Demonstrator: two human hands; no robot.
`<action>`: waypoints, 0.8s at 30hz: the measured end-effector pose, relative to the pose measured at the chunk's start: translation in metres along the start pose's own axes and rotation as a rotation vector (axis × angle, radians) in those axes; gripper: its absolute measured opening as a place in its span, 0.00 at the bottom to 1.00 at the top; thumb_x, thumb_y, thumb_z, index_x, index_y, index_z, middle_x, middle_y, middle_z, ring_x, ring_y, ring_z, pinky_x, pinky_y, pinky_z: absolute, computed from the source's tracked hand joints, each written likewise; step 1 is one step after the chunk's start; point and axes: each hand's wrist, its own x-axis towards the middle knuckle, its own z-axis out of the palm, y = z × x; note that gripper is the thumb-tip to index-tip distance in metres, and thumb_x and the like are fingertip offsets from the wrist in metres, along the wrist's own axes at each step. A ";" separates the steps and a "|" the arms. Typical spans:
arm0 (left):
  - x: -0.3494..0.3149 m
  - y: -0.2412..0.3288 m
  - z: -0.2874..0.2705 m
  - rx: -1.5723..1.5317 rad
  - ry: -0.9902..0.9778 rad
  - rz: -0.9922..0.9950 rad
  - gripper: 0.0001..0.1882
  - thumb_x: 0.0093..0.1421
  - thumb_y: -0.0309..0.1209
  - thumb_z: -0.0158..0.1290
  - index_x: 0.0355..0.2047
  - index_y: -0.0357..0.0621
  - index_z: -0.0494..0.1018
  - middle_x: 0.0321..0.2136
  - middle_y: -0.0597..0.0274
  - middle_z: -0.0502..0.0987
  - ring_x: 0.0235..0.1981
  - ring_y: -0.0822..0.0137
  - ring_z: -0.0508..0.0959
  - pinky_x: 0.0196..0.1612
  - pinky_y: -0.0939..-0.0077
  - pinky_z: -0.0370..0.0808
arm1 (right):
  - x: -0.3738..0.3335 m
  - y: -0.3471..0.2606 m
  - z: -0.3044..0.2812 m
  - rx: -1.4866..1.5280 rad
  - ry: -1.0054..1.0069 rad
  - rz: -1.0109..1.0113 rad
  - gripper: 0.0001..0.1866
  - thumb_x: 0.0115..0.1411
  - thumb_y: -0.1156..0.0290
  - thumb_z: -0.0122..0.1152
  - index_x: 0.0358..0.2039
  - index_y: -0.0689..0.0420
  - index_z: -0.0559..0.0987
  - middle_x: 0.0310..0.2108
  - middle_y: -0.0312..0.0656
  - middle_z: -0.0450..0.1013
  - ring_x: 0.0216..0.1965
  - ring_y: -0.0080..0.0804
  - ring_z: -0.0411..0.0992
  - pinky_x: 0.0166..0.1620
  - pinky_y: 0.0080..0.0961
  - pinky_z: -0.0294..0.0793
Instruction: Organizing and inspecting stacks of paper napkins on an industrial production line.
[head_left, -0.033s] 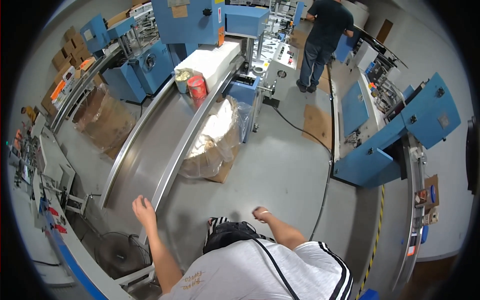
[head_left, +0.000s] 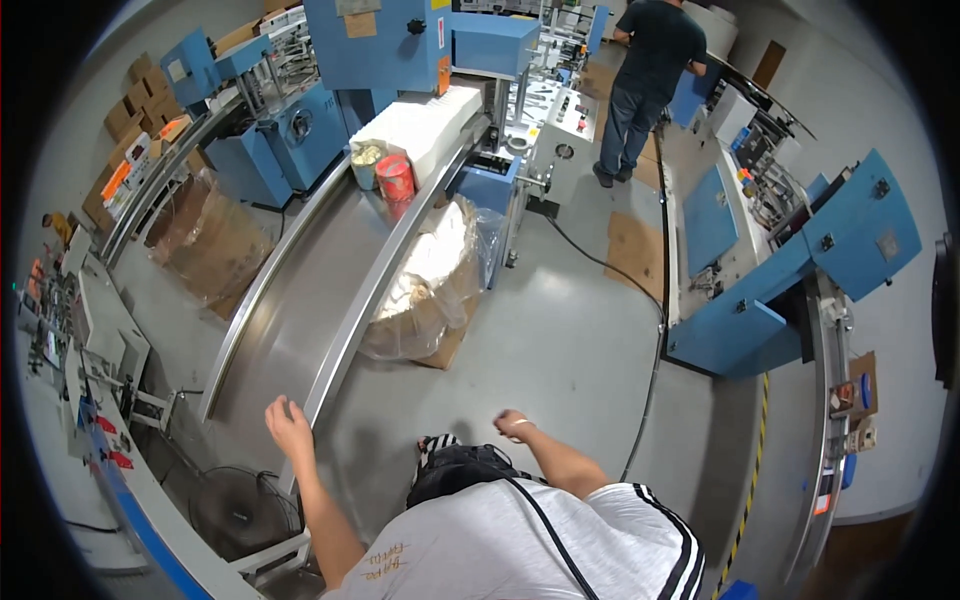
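My left hand (head_left: 289,428) is over the near end of a long metal chute (head_left: 290,310), at its right rail (head_left: 338,372). Its thumb and fingers are apart, and I see nothing held; whether it touches the rail I cannot tell. My right hand (head_left: 512,425) hangs above the floor by my waist, fingers curled in, with a light band at the wrist. Nothing shows in it. Farther up the chute stand a red can (head_left: 395,178) and a can with pale contents (head_left: 367,163). Behind them lies a row of stacked white sheets (head_left: 428,122), running under a blue machine (head_left: 375,50).
A plastic-lined carton of white material (head_left: 430,268) stands right of the chute; another lined carton (head_left: 205,240) is at left. A black cable (head_left: 625,268) crosses the floor. One person (head_left: 650,70) stands ahead. Blue machines (head_left: 800,250) line the right; a round black fan (head_left: 240,508) sits lower left.
My right hand has shifted slightly left, toward my body. My left hand stays by the rail, and the chute and cans stand as before.
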 end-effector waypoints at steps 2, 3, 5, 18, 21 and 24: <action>-0.001 0.011 0.000 -0.004 0.008 0.003 0.12 0.54 0.26 0.52 0.40 0.37 0.72 0.40 0.50 0.72 0.44 0.50 0.71 0.47 0.61 0.67 | 0.024 -0.047 0.010 0.102 0.024 -0.166 0.16 0.56 0.59 0.54 0.34 0.59 0.77 0.25 0.40 0.76 0.25 0.27 0.74 0.32 0.27 0.74; -0.002 0.013 -0.003 0.008 0.021 -0.012 0.12 0.55 0.26 0.51 0.40 0.37 0.72 0.39 0.50 0.72 0.44 0.51 0.71 0.48 0.63 0.67 | 0.023 -0.081 0.009 0.094 -0.003 -0.225 0.15 0.56 0.59 0.54 0.35 0.58 0.77 0.25 0.39 0.75 0.25 0.26 0.74 0.32 0.26 0.74; -0.004 0.014 -0.008 -0.035 0.016 -0.064 0.12 0.54 0.25 0.51 0.40 0.36 0.72 0.40 0.50 0.72 0.44 0.50 0.71 0.48 0.62 0.67 | 0.007 -0.148 -0.001 0.049 -0.068 -0.371 0.13 0.57 0.60 0.55 0.37 0.55 0.78 0.26 0.37 0.75 0.27 0.24 0.74 0.33 0.25 0.74; -0.004 0.018 -0.012 0.018 -0.089 -0.220 0.16 0.56 0.28 0.52 0.45 0.38 0.70 0.44 0.48 0.70 0.47 0.49 0.70 0.49 0.60 0.68 | -0.087 -0.384 -0.051 0.064 -0.151 -1.131 0.08 0.56 0.69 0.56 0.36 0.56 0.78 0.30 0.45 0.76 0.31 0.37 0.75 0.34 0.29 0.74; -0.001 0.027 -0.016 0.004 -0.075 -0.273 0.18 0.54 0.28 0.54 0.45 0.38 0.70 0.44 0.48 0.70 0.46 0.49 0.71 0.49 0.60 0.68 | -0.087 -0.402 -0.055 0.010 -0.159 -1.166 0.09 0.56 0.65 0.57 0.34 0.55 0.79 0.29 0.43 0.76 0.30 0.39 0.74 0.34 0.31 0.73; 0.001 0.029 -0.016 -0.003 -0.076 -0.280 0.19 0.53 0.28 0.55 0.46 0.38 0.70 0.45 0.48 0.70 0.46 0.48 0.70 0.49 0.61 0.68 | -0.081 -0.419 -0.061 -0.077 -0.108 -1.302 0.09 0.54 0.63 0.59 0.30 0.54 0.80 0.28 0.42 0.74 0.35 0.38 0.72 0.38 0.33 0.72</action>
